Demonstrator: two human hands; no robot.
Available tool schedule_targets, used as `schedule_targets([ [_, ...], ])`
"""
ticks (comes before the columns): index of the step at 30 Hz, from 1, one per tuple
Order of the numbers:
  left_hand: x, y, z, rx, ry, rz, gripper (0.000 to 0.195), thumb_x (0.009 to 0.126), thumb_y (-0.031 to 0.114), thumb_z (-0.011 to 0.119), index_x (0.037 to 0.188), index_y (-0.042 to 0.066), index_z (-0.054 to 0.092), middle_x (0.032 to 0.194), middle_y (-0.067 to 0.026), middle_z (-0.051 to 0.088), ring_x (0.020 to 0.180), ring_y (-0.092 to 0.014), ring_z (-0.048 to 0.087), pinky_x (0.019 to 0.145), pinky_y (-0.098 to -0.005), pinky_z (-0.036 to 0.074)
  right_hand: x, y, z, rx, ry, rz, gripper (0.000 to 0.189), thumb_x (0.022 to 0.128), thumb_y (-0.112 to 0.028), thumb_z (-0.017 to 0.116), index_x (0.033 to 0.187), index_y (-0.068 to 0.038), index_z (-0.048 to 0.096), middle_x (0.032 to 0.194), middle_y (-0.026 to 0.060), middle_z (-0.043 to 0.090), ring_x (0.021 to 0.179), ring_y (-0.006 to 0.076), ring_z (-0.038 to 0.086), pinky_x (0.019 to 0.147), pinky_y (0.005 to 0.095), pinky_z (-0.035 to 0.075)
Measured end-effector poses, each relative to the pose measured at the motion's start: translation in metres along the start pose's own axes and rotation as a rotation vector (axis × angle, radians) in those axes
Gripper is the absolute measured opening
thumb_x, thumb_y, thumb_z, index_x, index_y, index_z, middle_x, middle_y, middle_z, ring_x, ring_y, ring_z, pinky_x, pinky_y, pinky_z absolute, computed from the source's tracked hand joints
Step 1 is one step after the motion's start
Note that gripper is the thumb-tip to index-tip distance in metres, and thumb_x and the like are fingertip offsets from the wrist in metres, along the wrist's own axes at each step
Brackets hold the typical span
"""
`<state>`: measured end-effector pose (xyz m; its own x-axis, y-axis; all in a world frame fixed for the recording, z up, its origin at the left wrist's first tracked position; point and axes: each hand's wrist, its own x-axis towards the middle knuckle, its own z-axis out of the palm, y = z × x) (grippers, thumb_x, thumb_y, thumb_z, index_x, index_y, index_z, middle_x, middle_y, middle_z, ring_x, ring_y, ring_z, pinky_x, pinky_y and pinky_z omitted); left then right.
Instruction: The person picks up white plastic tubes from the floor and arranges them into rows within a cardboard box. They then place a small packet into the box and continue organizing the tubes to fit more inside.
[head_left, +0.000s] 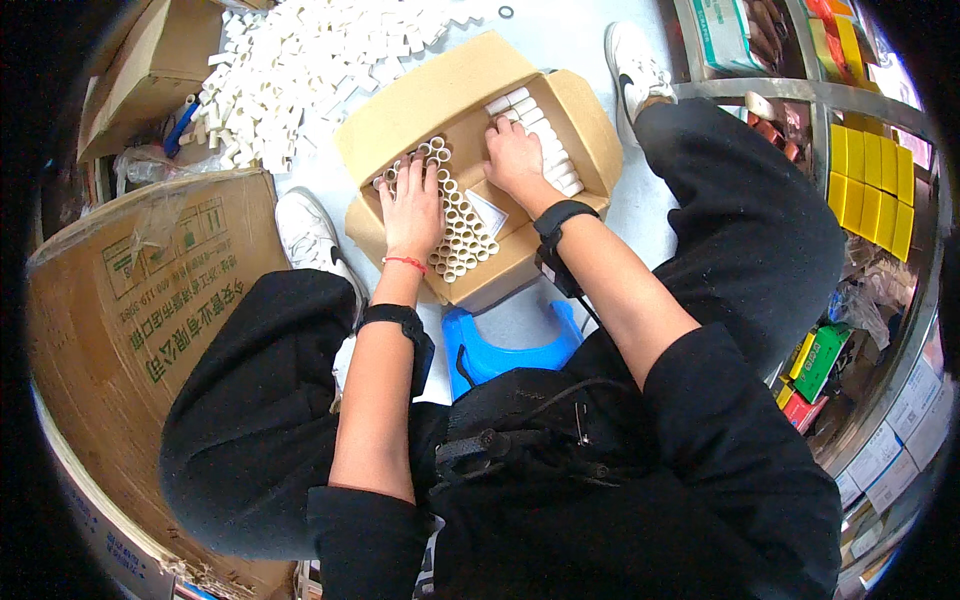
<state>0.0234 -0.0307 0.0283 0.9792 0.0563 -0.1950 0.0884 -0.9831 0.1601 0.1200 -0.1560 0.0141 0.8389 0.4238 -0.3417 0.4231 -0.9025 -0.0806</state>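
Note:
An open cardboard box (431, 86) stands on the floor between my feet. In its left part, short white tubes (459, 229) stand upright side by side, their round ends facing up. More white tubes (553, 154) lie on their sides in rows along the right wall. My left hand (414, 206) rests on the upright tubes with its fingers apart. At the left edge of the lying tubes is my right hand (519, 159), its fingers bent; whether they grip a tube is hidden. A printed paper slip (487, 214) lies on the box bottom between the two groups.
A large heap of loose white tubes (300, 67) covers the floor at the upper left. A big cardboard carton (150, 277) stands on my left. Metal shelving (870, 94) with yellow boxes (870, 187) is on my right. A blue plastic stool (510, 360) is below me.

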Motion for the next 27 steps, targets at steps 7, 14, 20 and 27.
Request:
schedule_targets([
  [7,0.003,0.000,-0.006,-0.024,0.054,0.043,0.043,0.070,0.017,0.051,0.111,0.008,0.040,0.116,-0.0083,0.036,0.112,-0.022,0.030,0.090,-0.0449,0.025,0.001,0.007,0.007,-0.017,0.003,-0.068,0.014,0.067,-0.009,0.051,0.079,-0.005,0.056,0.094,0.0098,0.050,0.088,0.0224,0.050,0.069,0.0332,0.045],
  [14,0.000,-0.004,-0.011,-0.054,0.055,0.026,0.034,0.068,0.015,0.051,0.101,0.007,0.047,0.112,-0.0092,0.039,0.106,-0.022,0.036,0.087,-0.0408,0.028,0.000,0.004,0.000,0.249,0.126,0.037,0.015,0.060,-0.005,0.053,0.075,-0.001,0.054,0.087,0.0138,0.051,0.083,0.0262,0.051,0.069,0.0335,0.046],
  [20,0.003,0.000,-0.009,-0.063,0.081,0.045,0.030,0.069,0.014,0.050,0.099,0.007,0.049,0.113,-0.0089,0.039,0.106,-0.022,0.036,0.087,-0.0413,0.028,0.005,0.007,0.007,0.365,0.222,-0.011,0.009,0.060,-0.002,0.052,0.069,0.000,0.053,0.077,0.0171,0.052,0.074,0.0301,0.054,0.066,0.0364,0.046],
  [27,0.003,-0.001,-0.011,-0.043,0.063,0.067,0.032,0.069,0.013,0.049,0.101,0.007,0.047,0.114,-0.0090,0.038,0.107,-0.023,0.035,0.088,-0.0421,0.028,0.000,0.005,0.009,0.385,0.206,0.039,0.010,0.060,0.000,0.051,0.069,0.000,0.054,0.074,0.0177,0.053,0.074,0.0309,0.054,0.064,0.0370,0.046],
])
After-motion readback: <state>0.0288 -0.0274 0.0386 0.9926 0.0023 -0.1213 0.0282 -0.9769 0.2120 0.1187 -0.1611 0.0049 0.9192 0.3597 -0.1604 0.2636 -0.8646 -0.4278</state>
